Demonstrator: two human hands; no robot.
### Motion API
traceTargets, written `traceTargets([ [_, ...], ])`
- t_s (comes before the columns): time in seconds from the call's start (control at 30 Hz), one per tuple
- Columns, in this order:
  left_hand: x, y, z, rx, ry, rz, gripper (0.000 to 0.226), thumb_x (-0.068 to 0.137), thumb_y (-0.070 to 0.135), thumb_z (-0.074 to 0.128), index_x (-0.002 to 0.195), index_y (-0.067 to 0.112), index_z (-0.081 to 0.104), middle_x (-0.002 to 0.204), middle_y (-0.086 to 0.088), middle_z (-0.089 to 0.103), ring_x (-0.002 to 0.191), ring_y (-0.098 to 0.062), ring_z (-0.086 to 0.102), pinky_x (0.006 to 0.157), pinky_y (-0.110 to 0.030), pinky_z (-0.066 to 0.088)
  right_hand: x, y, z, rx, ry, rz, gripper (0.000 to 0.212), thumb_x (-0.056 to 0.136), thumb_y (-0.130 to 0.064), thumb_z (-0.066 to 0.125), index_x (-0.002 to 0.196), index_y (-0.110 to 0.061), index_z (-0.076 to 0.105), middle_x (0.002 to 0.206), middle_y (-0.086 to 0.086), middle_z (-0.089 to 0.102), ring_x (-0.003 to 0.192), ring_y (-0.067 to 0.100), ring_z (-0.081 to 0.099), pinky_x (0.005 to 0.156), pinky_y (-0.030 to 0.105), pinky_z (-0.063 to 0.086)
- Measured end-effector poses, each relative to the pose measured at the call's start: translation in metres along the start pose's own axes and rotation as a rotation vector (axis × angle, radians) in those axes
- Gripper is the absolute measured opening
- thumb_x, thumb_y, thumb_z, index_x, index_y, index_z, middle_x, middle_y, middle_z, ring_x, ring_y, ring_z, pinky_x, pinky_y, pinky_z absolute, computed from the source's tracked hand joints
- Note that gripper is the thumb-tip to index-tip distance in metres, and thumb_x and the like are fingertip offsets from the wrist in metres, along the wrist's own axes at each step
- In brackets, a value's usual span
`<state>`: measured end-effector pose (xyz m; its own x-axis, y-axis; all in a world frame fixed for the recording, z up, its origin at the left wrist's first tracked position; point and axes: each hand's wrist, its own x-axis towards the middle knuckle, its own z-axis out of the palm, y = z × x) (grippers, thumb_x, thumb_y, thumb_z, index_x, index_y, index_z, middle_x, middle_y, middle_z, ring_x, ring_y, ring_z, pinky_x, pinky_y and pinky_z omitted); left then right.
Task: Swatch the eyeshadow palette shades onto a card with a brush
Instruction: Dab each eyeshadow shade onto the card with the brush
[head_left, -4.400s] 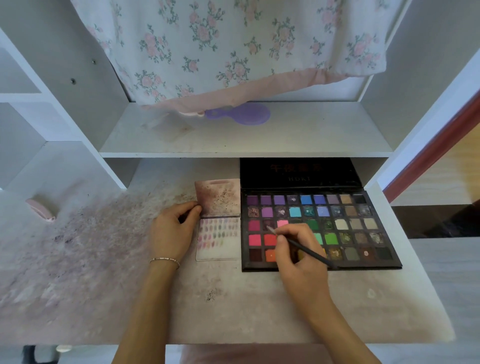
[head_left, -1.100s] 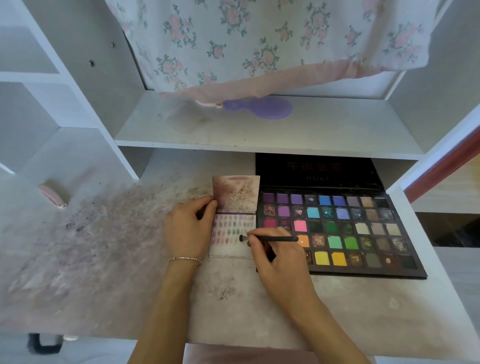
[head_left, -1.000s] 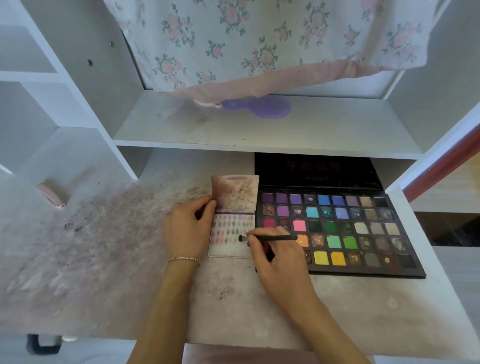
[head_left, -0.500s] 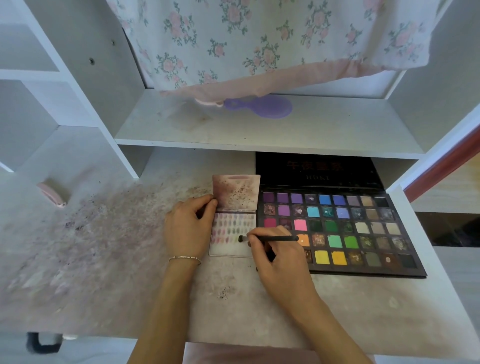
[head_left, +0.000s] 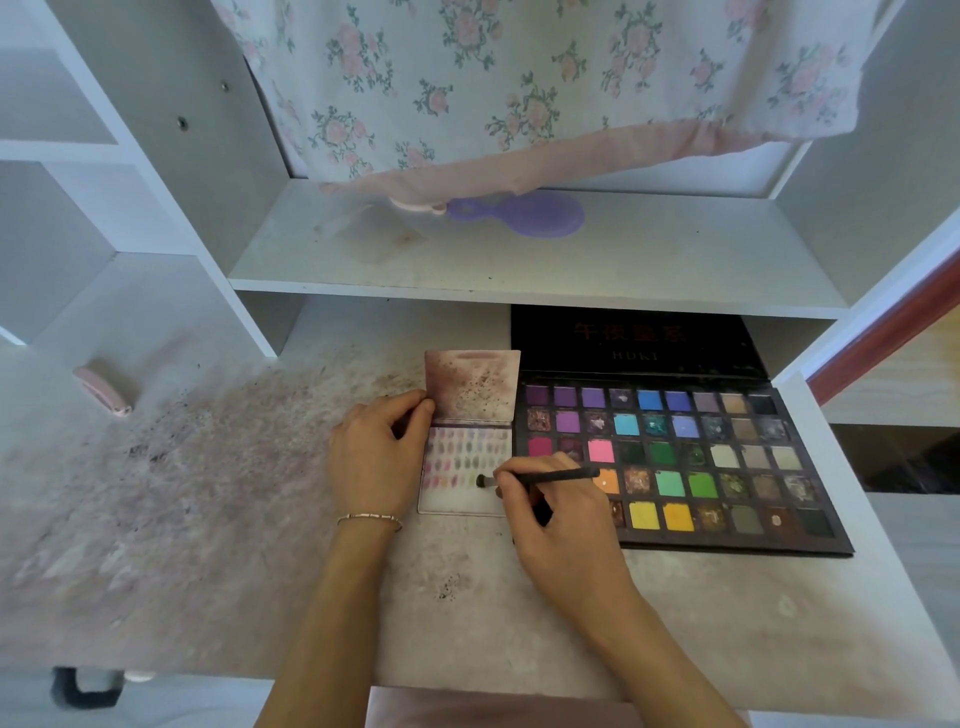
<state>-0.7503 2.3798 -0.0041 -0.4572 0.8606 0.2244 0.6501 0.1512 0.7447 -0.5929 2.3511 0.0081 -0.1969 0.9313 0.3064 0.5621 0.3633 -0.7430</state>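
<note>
Right hand (head_left: 561, 525): pinching the brush (head_left: 540, 475), tip lying on the card (head_left: 462, 501), now off the palette (head_left: 737, 462) pans dabbed seconds earlier. Left hand (head_left: 376, 462): fingers curled, still steadying the card's left edge. Card sitting just beside the palette on the stained desk (head_left: 208, 493).

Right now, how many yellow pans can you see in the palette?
2, side by side in the bottom row of the eyeshadow palette: one and one, just right of the right hand, which may hide other pans.
</note>
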Motion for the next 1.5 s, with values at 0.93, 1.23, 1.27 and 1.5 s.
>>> traceTargets([
  [0.93,0.002,0.001,0.003,0.012,-0.001,-0.023,0.018,0.086,0.024,0.060,0.099,0.019,0.071,0.094,-0.002,0.071,0.082,-0.019,0.056,0.076,-0.035,0.047,-0.017,0.018,-0.034,0.243,0.215,0.073,0.025,0.083,-0.011,0.049,0.092,-0.032,0.057,0.084,-0.013,0.058,0.079,0.005,0.055,0.068,0.013,0.044],
  [1.23,0.001,0.001,0.003,0.036,0.000,-0.011,0.020,0.086,0.023,0.059,0.101,0.015,0.071,0.096,-0.007,0.071,0.083,-0.023,0.058,0.072,-0.029,0.041,-0.036,0.046,-0.076,0.135,0.324,0.206,0.038,0.088,-0.002,0.051,0.089,-0.040,0.051,0.092,-0.015,0.058,0.091,-0.006,0.055,0.070,0.010,0.047],
  [1.27,0.001,0.001,0.003,0.040,-0.001,-0.011,0.020,0.086,0.023,0.059,0.101,0.015,0.070,0.097,-0.007,0.071,0.083,-0.022,0.058,0.073,-0.028,0.041,-0.037,0.049,-0.081,0.133,0.341,0.225,0.038,0.088,-0.002,0.050,0.090,-0.040,0.051,0.093,-0.016,0.057,0.090,-0.006,0.055,0.069,0.013,0.048],
  [1.5,0.002,0.001,0.003,0.011,-0.015,-0.006,0.022,0.086,0.022,0.059,0.103,0.012,0.069,0.098,-0.010,0.070,0.087,-0.026,0.061,0.076,-0.030,0.043,-0.047,0.069,-0.108,0.118,0.494,0.339,0.024,0.094,-0.010,0.043,0.095,-0.032,0.051,0.095,-0.021,0.055,0.091,-0.015,0.054,0.062,-0.001,0.042],
])
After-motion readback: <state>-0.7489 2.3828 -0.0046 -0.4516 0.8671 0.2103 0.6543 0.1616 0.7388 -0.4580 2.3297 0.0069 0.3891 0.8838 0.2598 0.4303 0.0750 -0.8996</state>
